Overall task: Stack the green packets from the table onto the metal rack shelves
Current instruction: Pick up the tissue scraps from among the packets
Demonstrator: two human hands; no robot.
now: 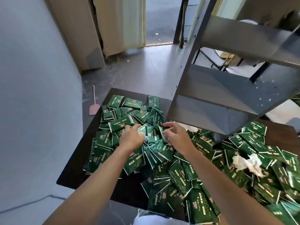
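Note:
A big loose pile of green packets [178,172] covers most of the dark table [76,172]. My left hand [132,137] reaches into the middle of the pile, its fingers curled around a packet [142,129]. My right hand [176,135] lies just to the right, fingers bent over the edges of upright packets [163,132] and pinching them. The grey metal rack [215,95] stands at the right, its lower shelves bare where they show. More green packets lie under the rack's lowest shelf.
A crumpled white paper [248,163] lies on the pile at the right. A pink fly swatter [94,103] leans at the wall on the floor beyond the table. A doorway with a curtain [128,23] is at the back.

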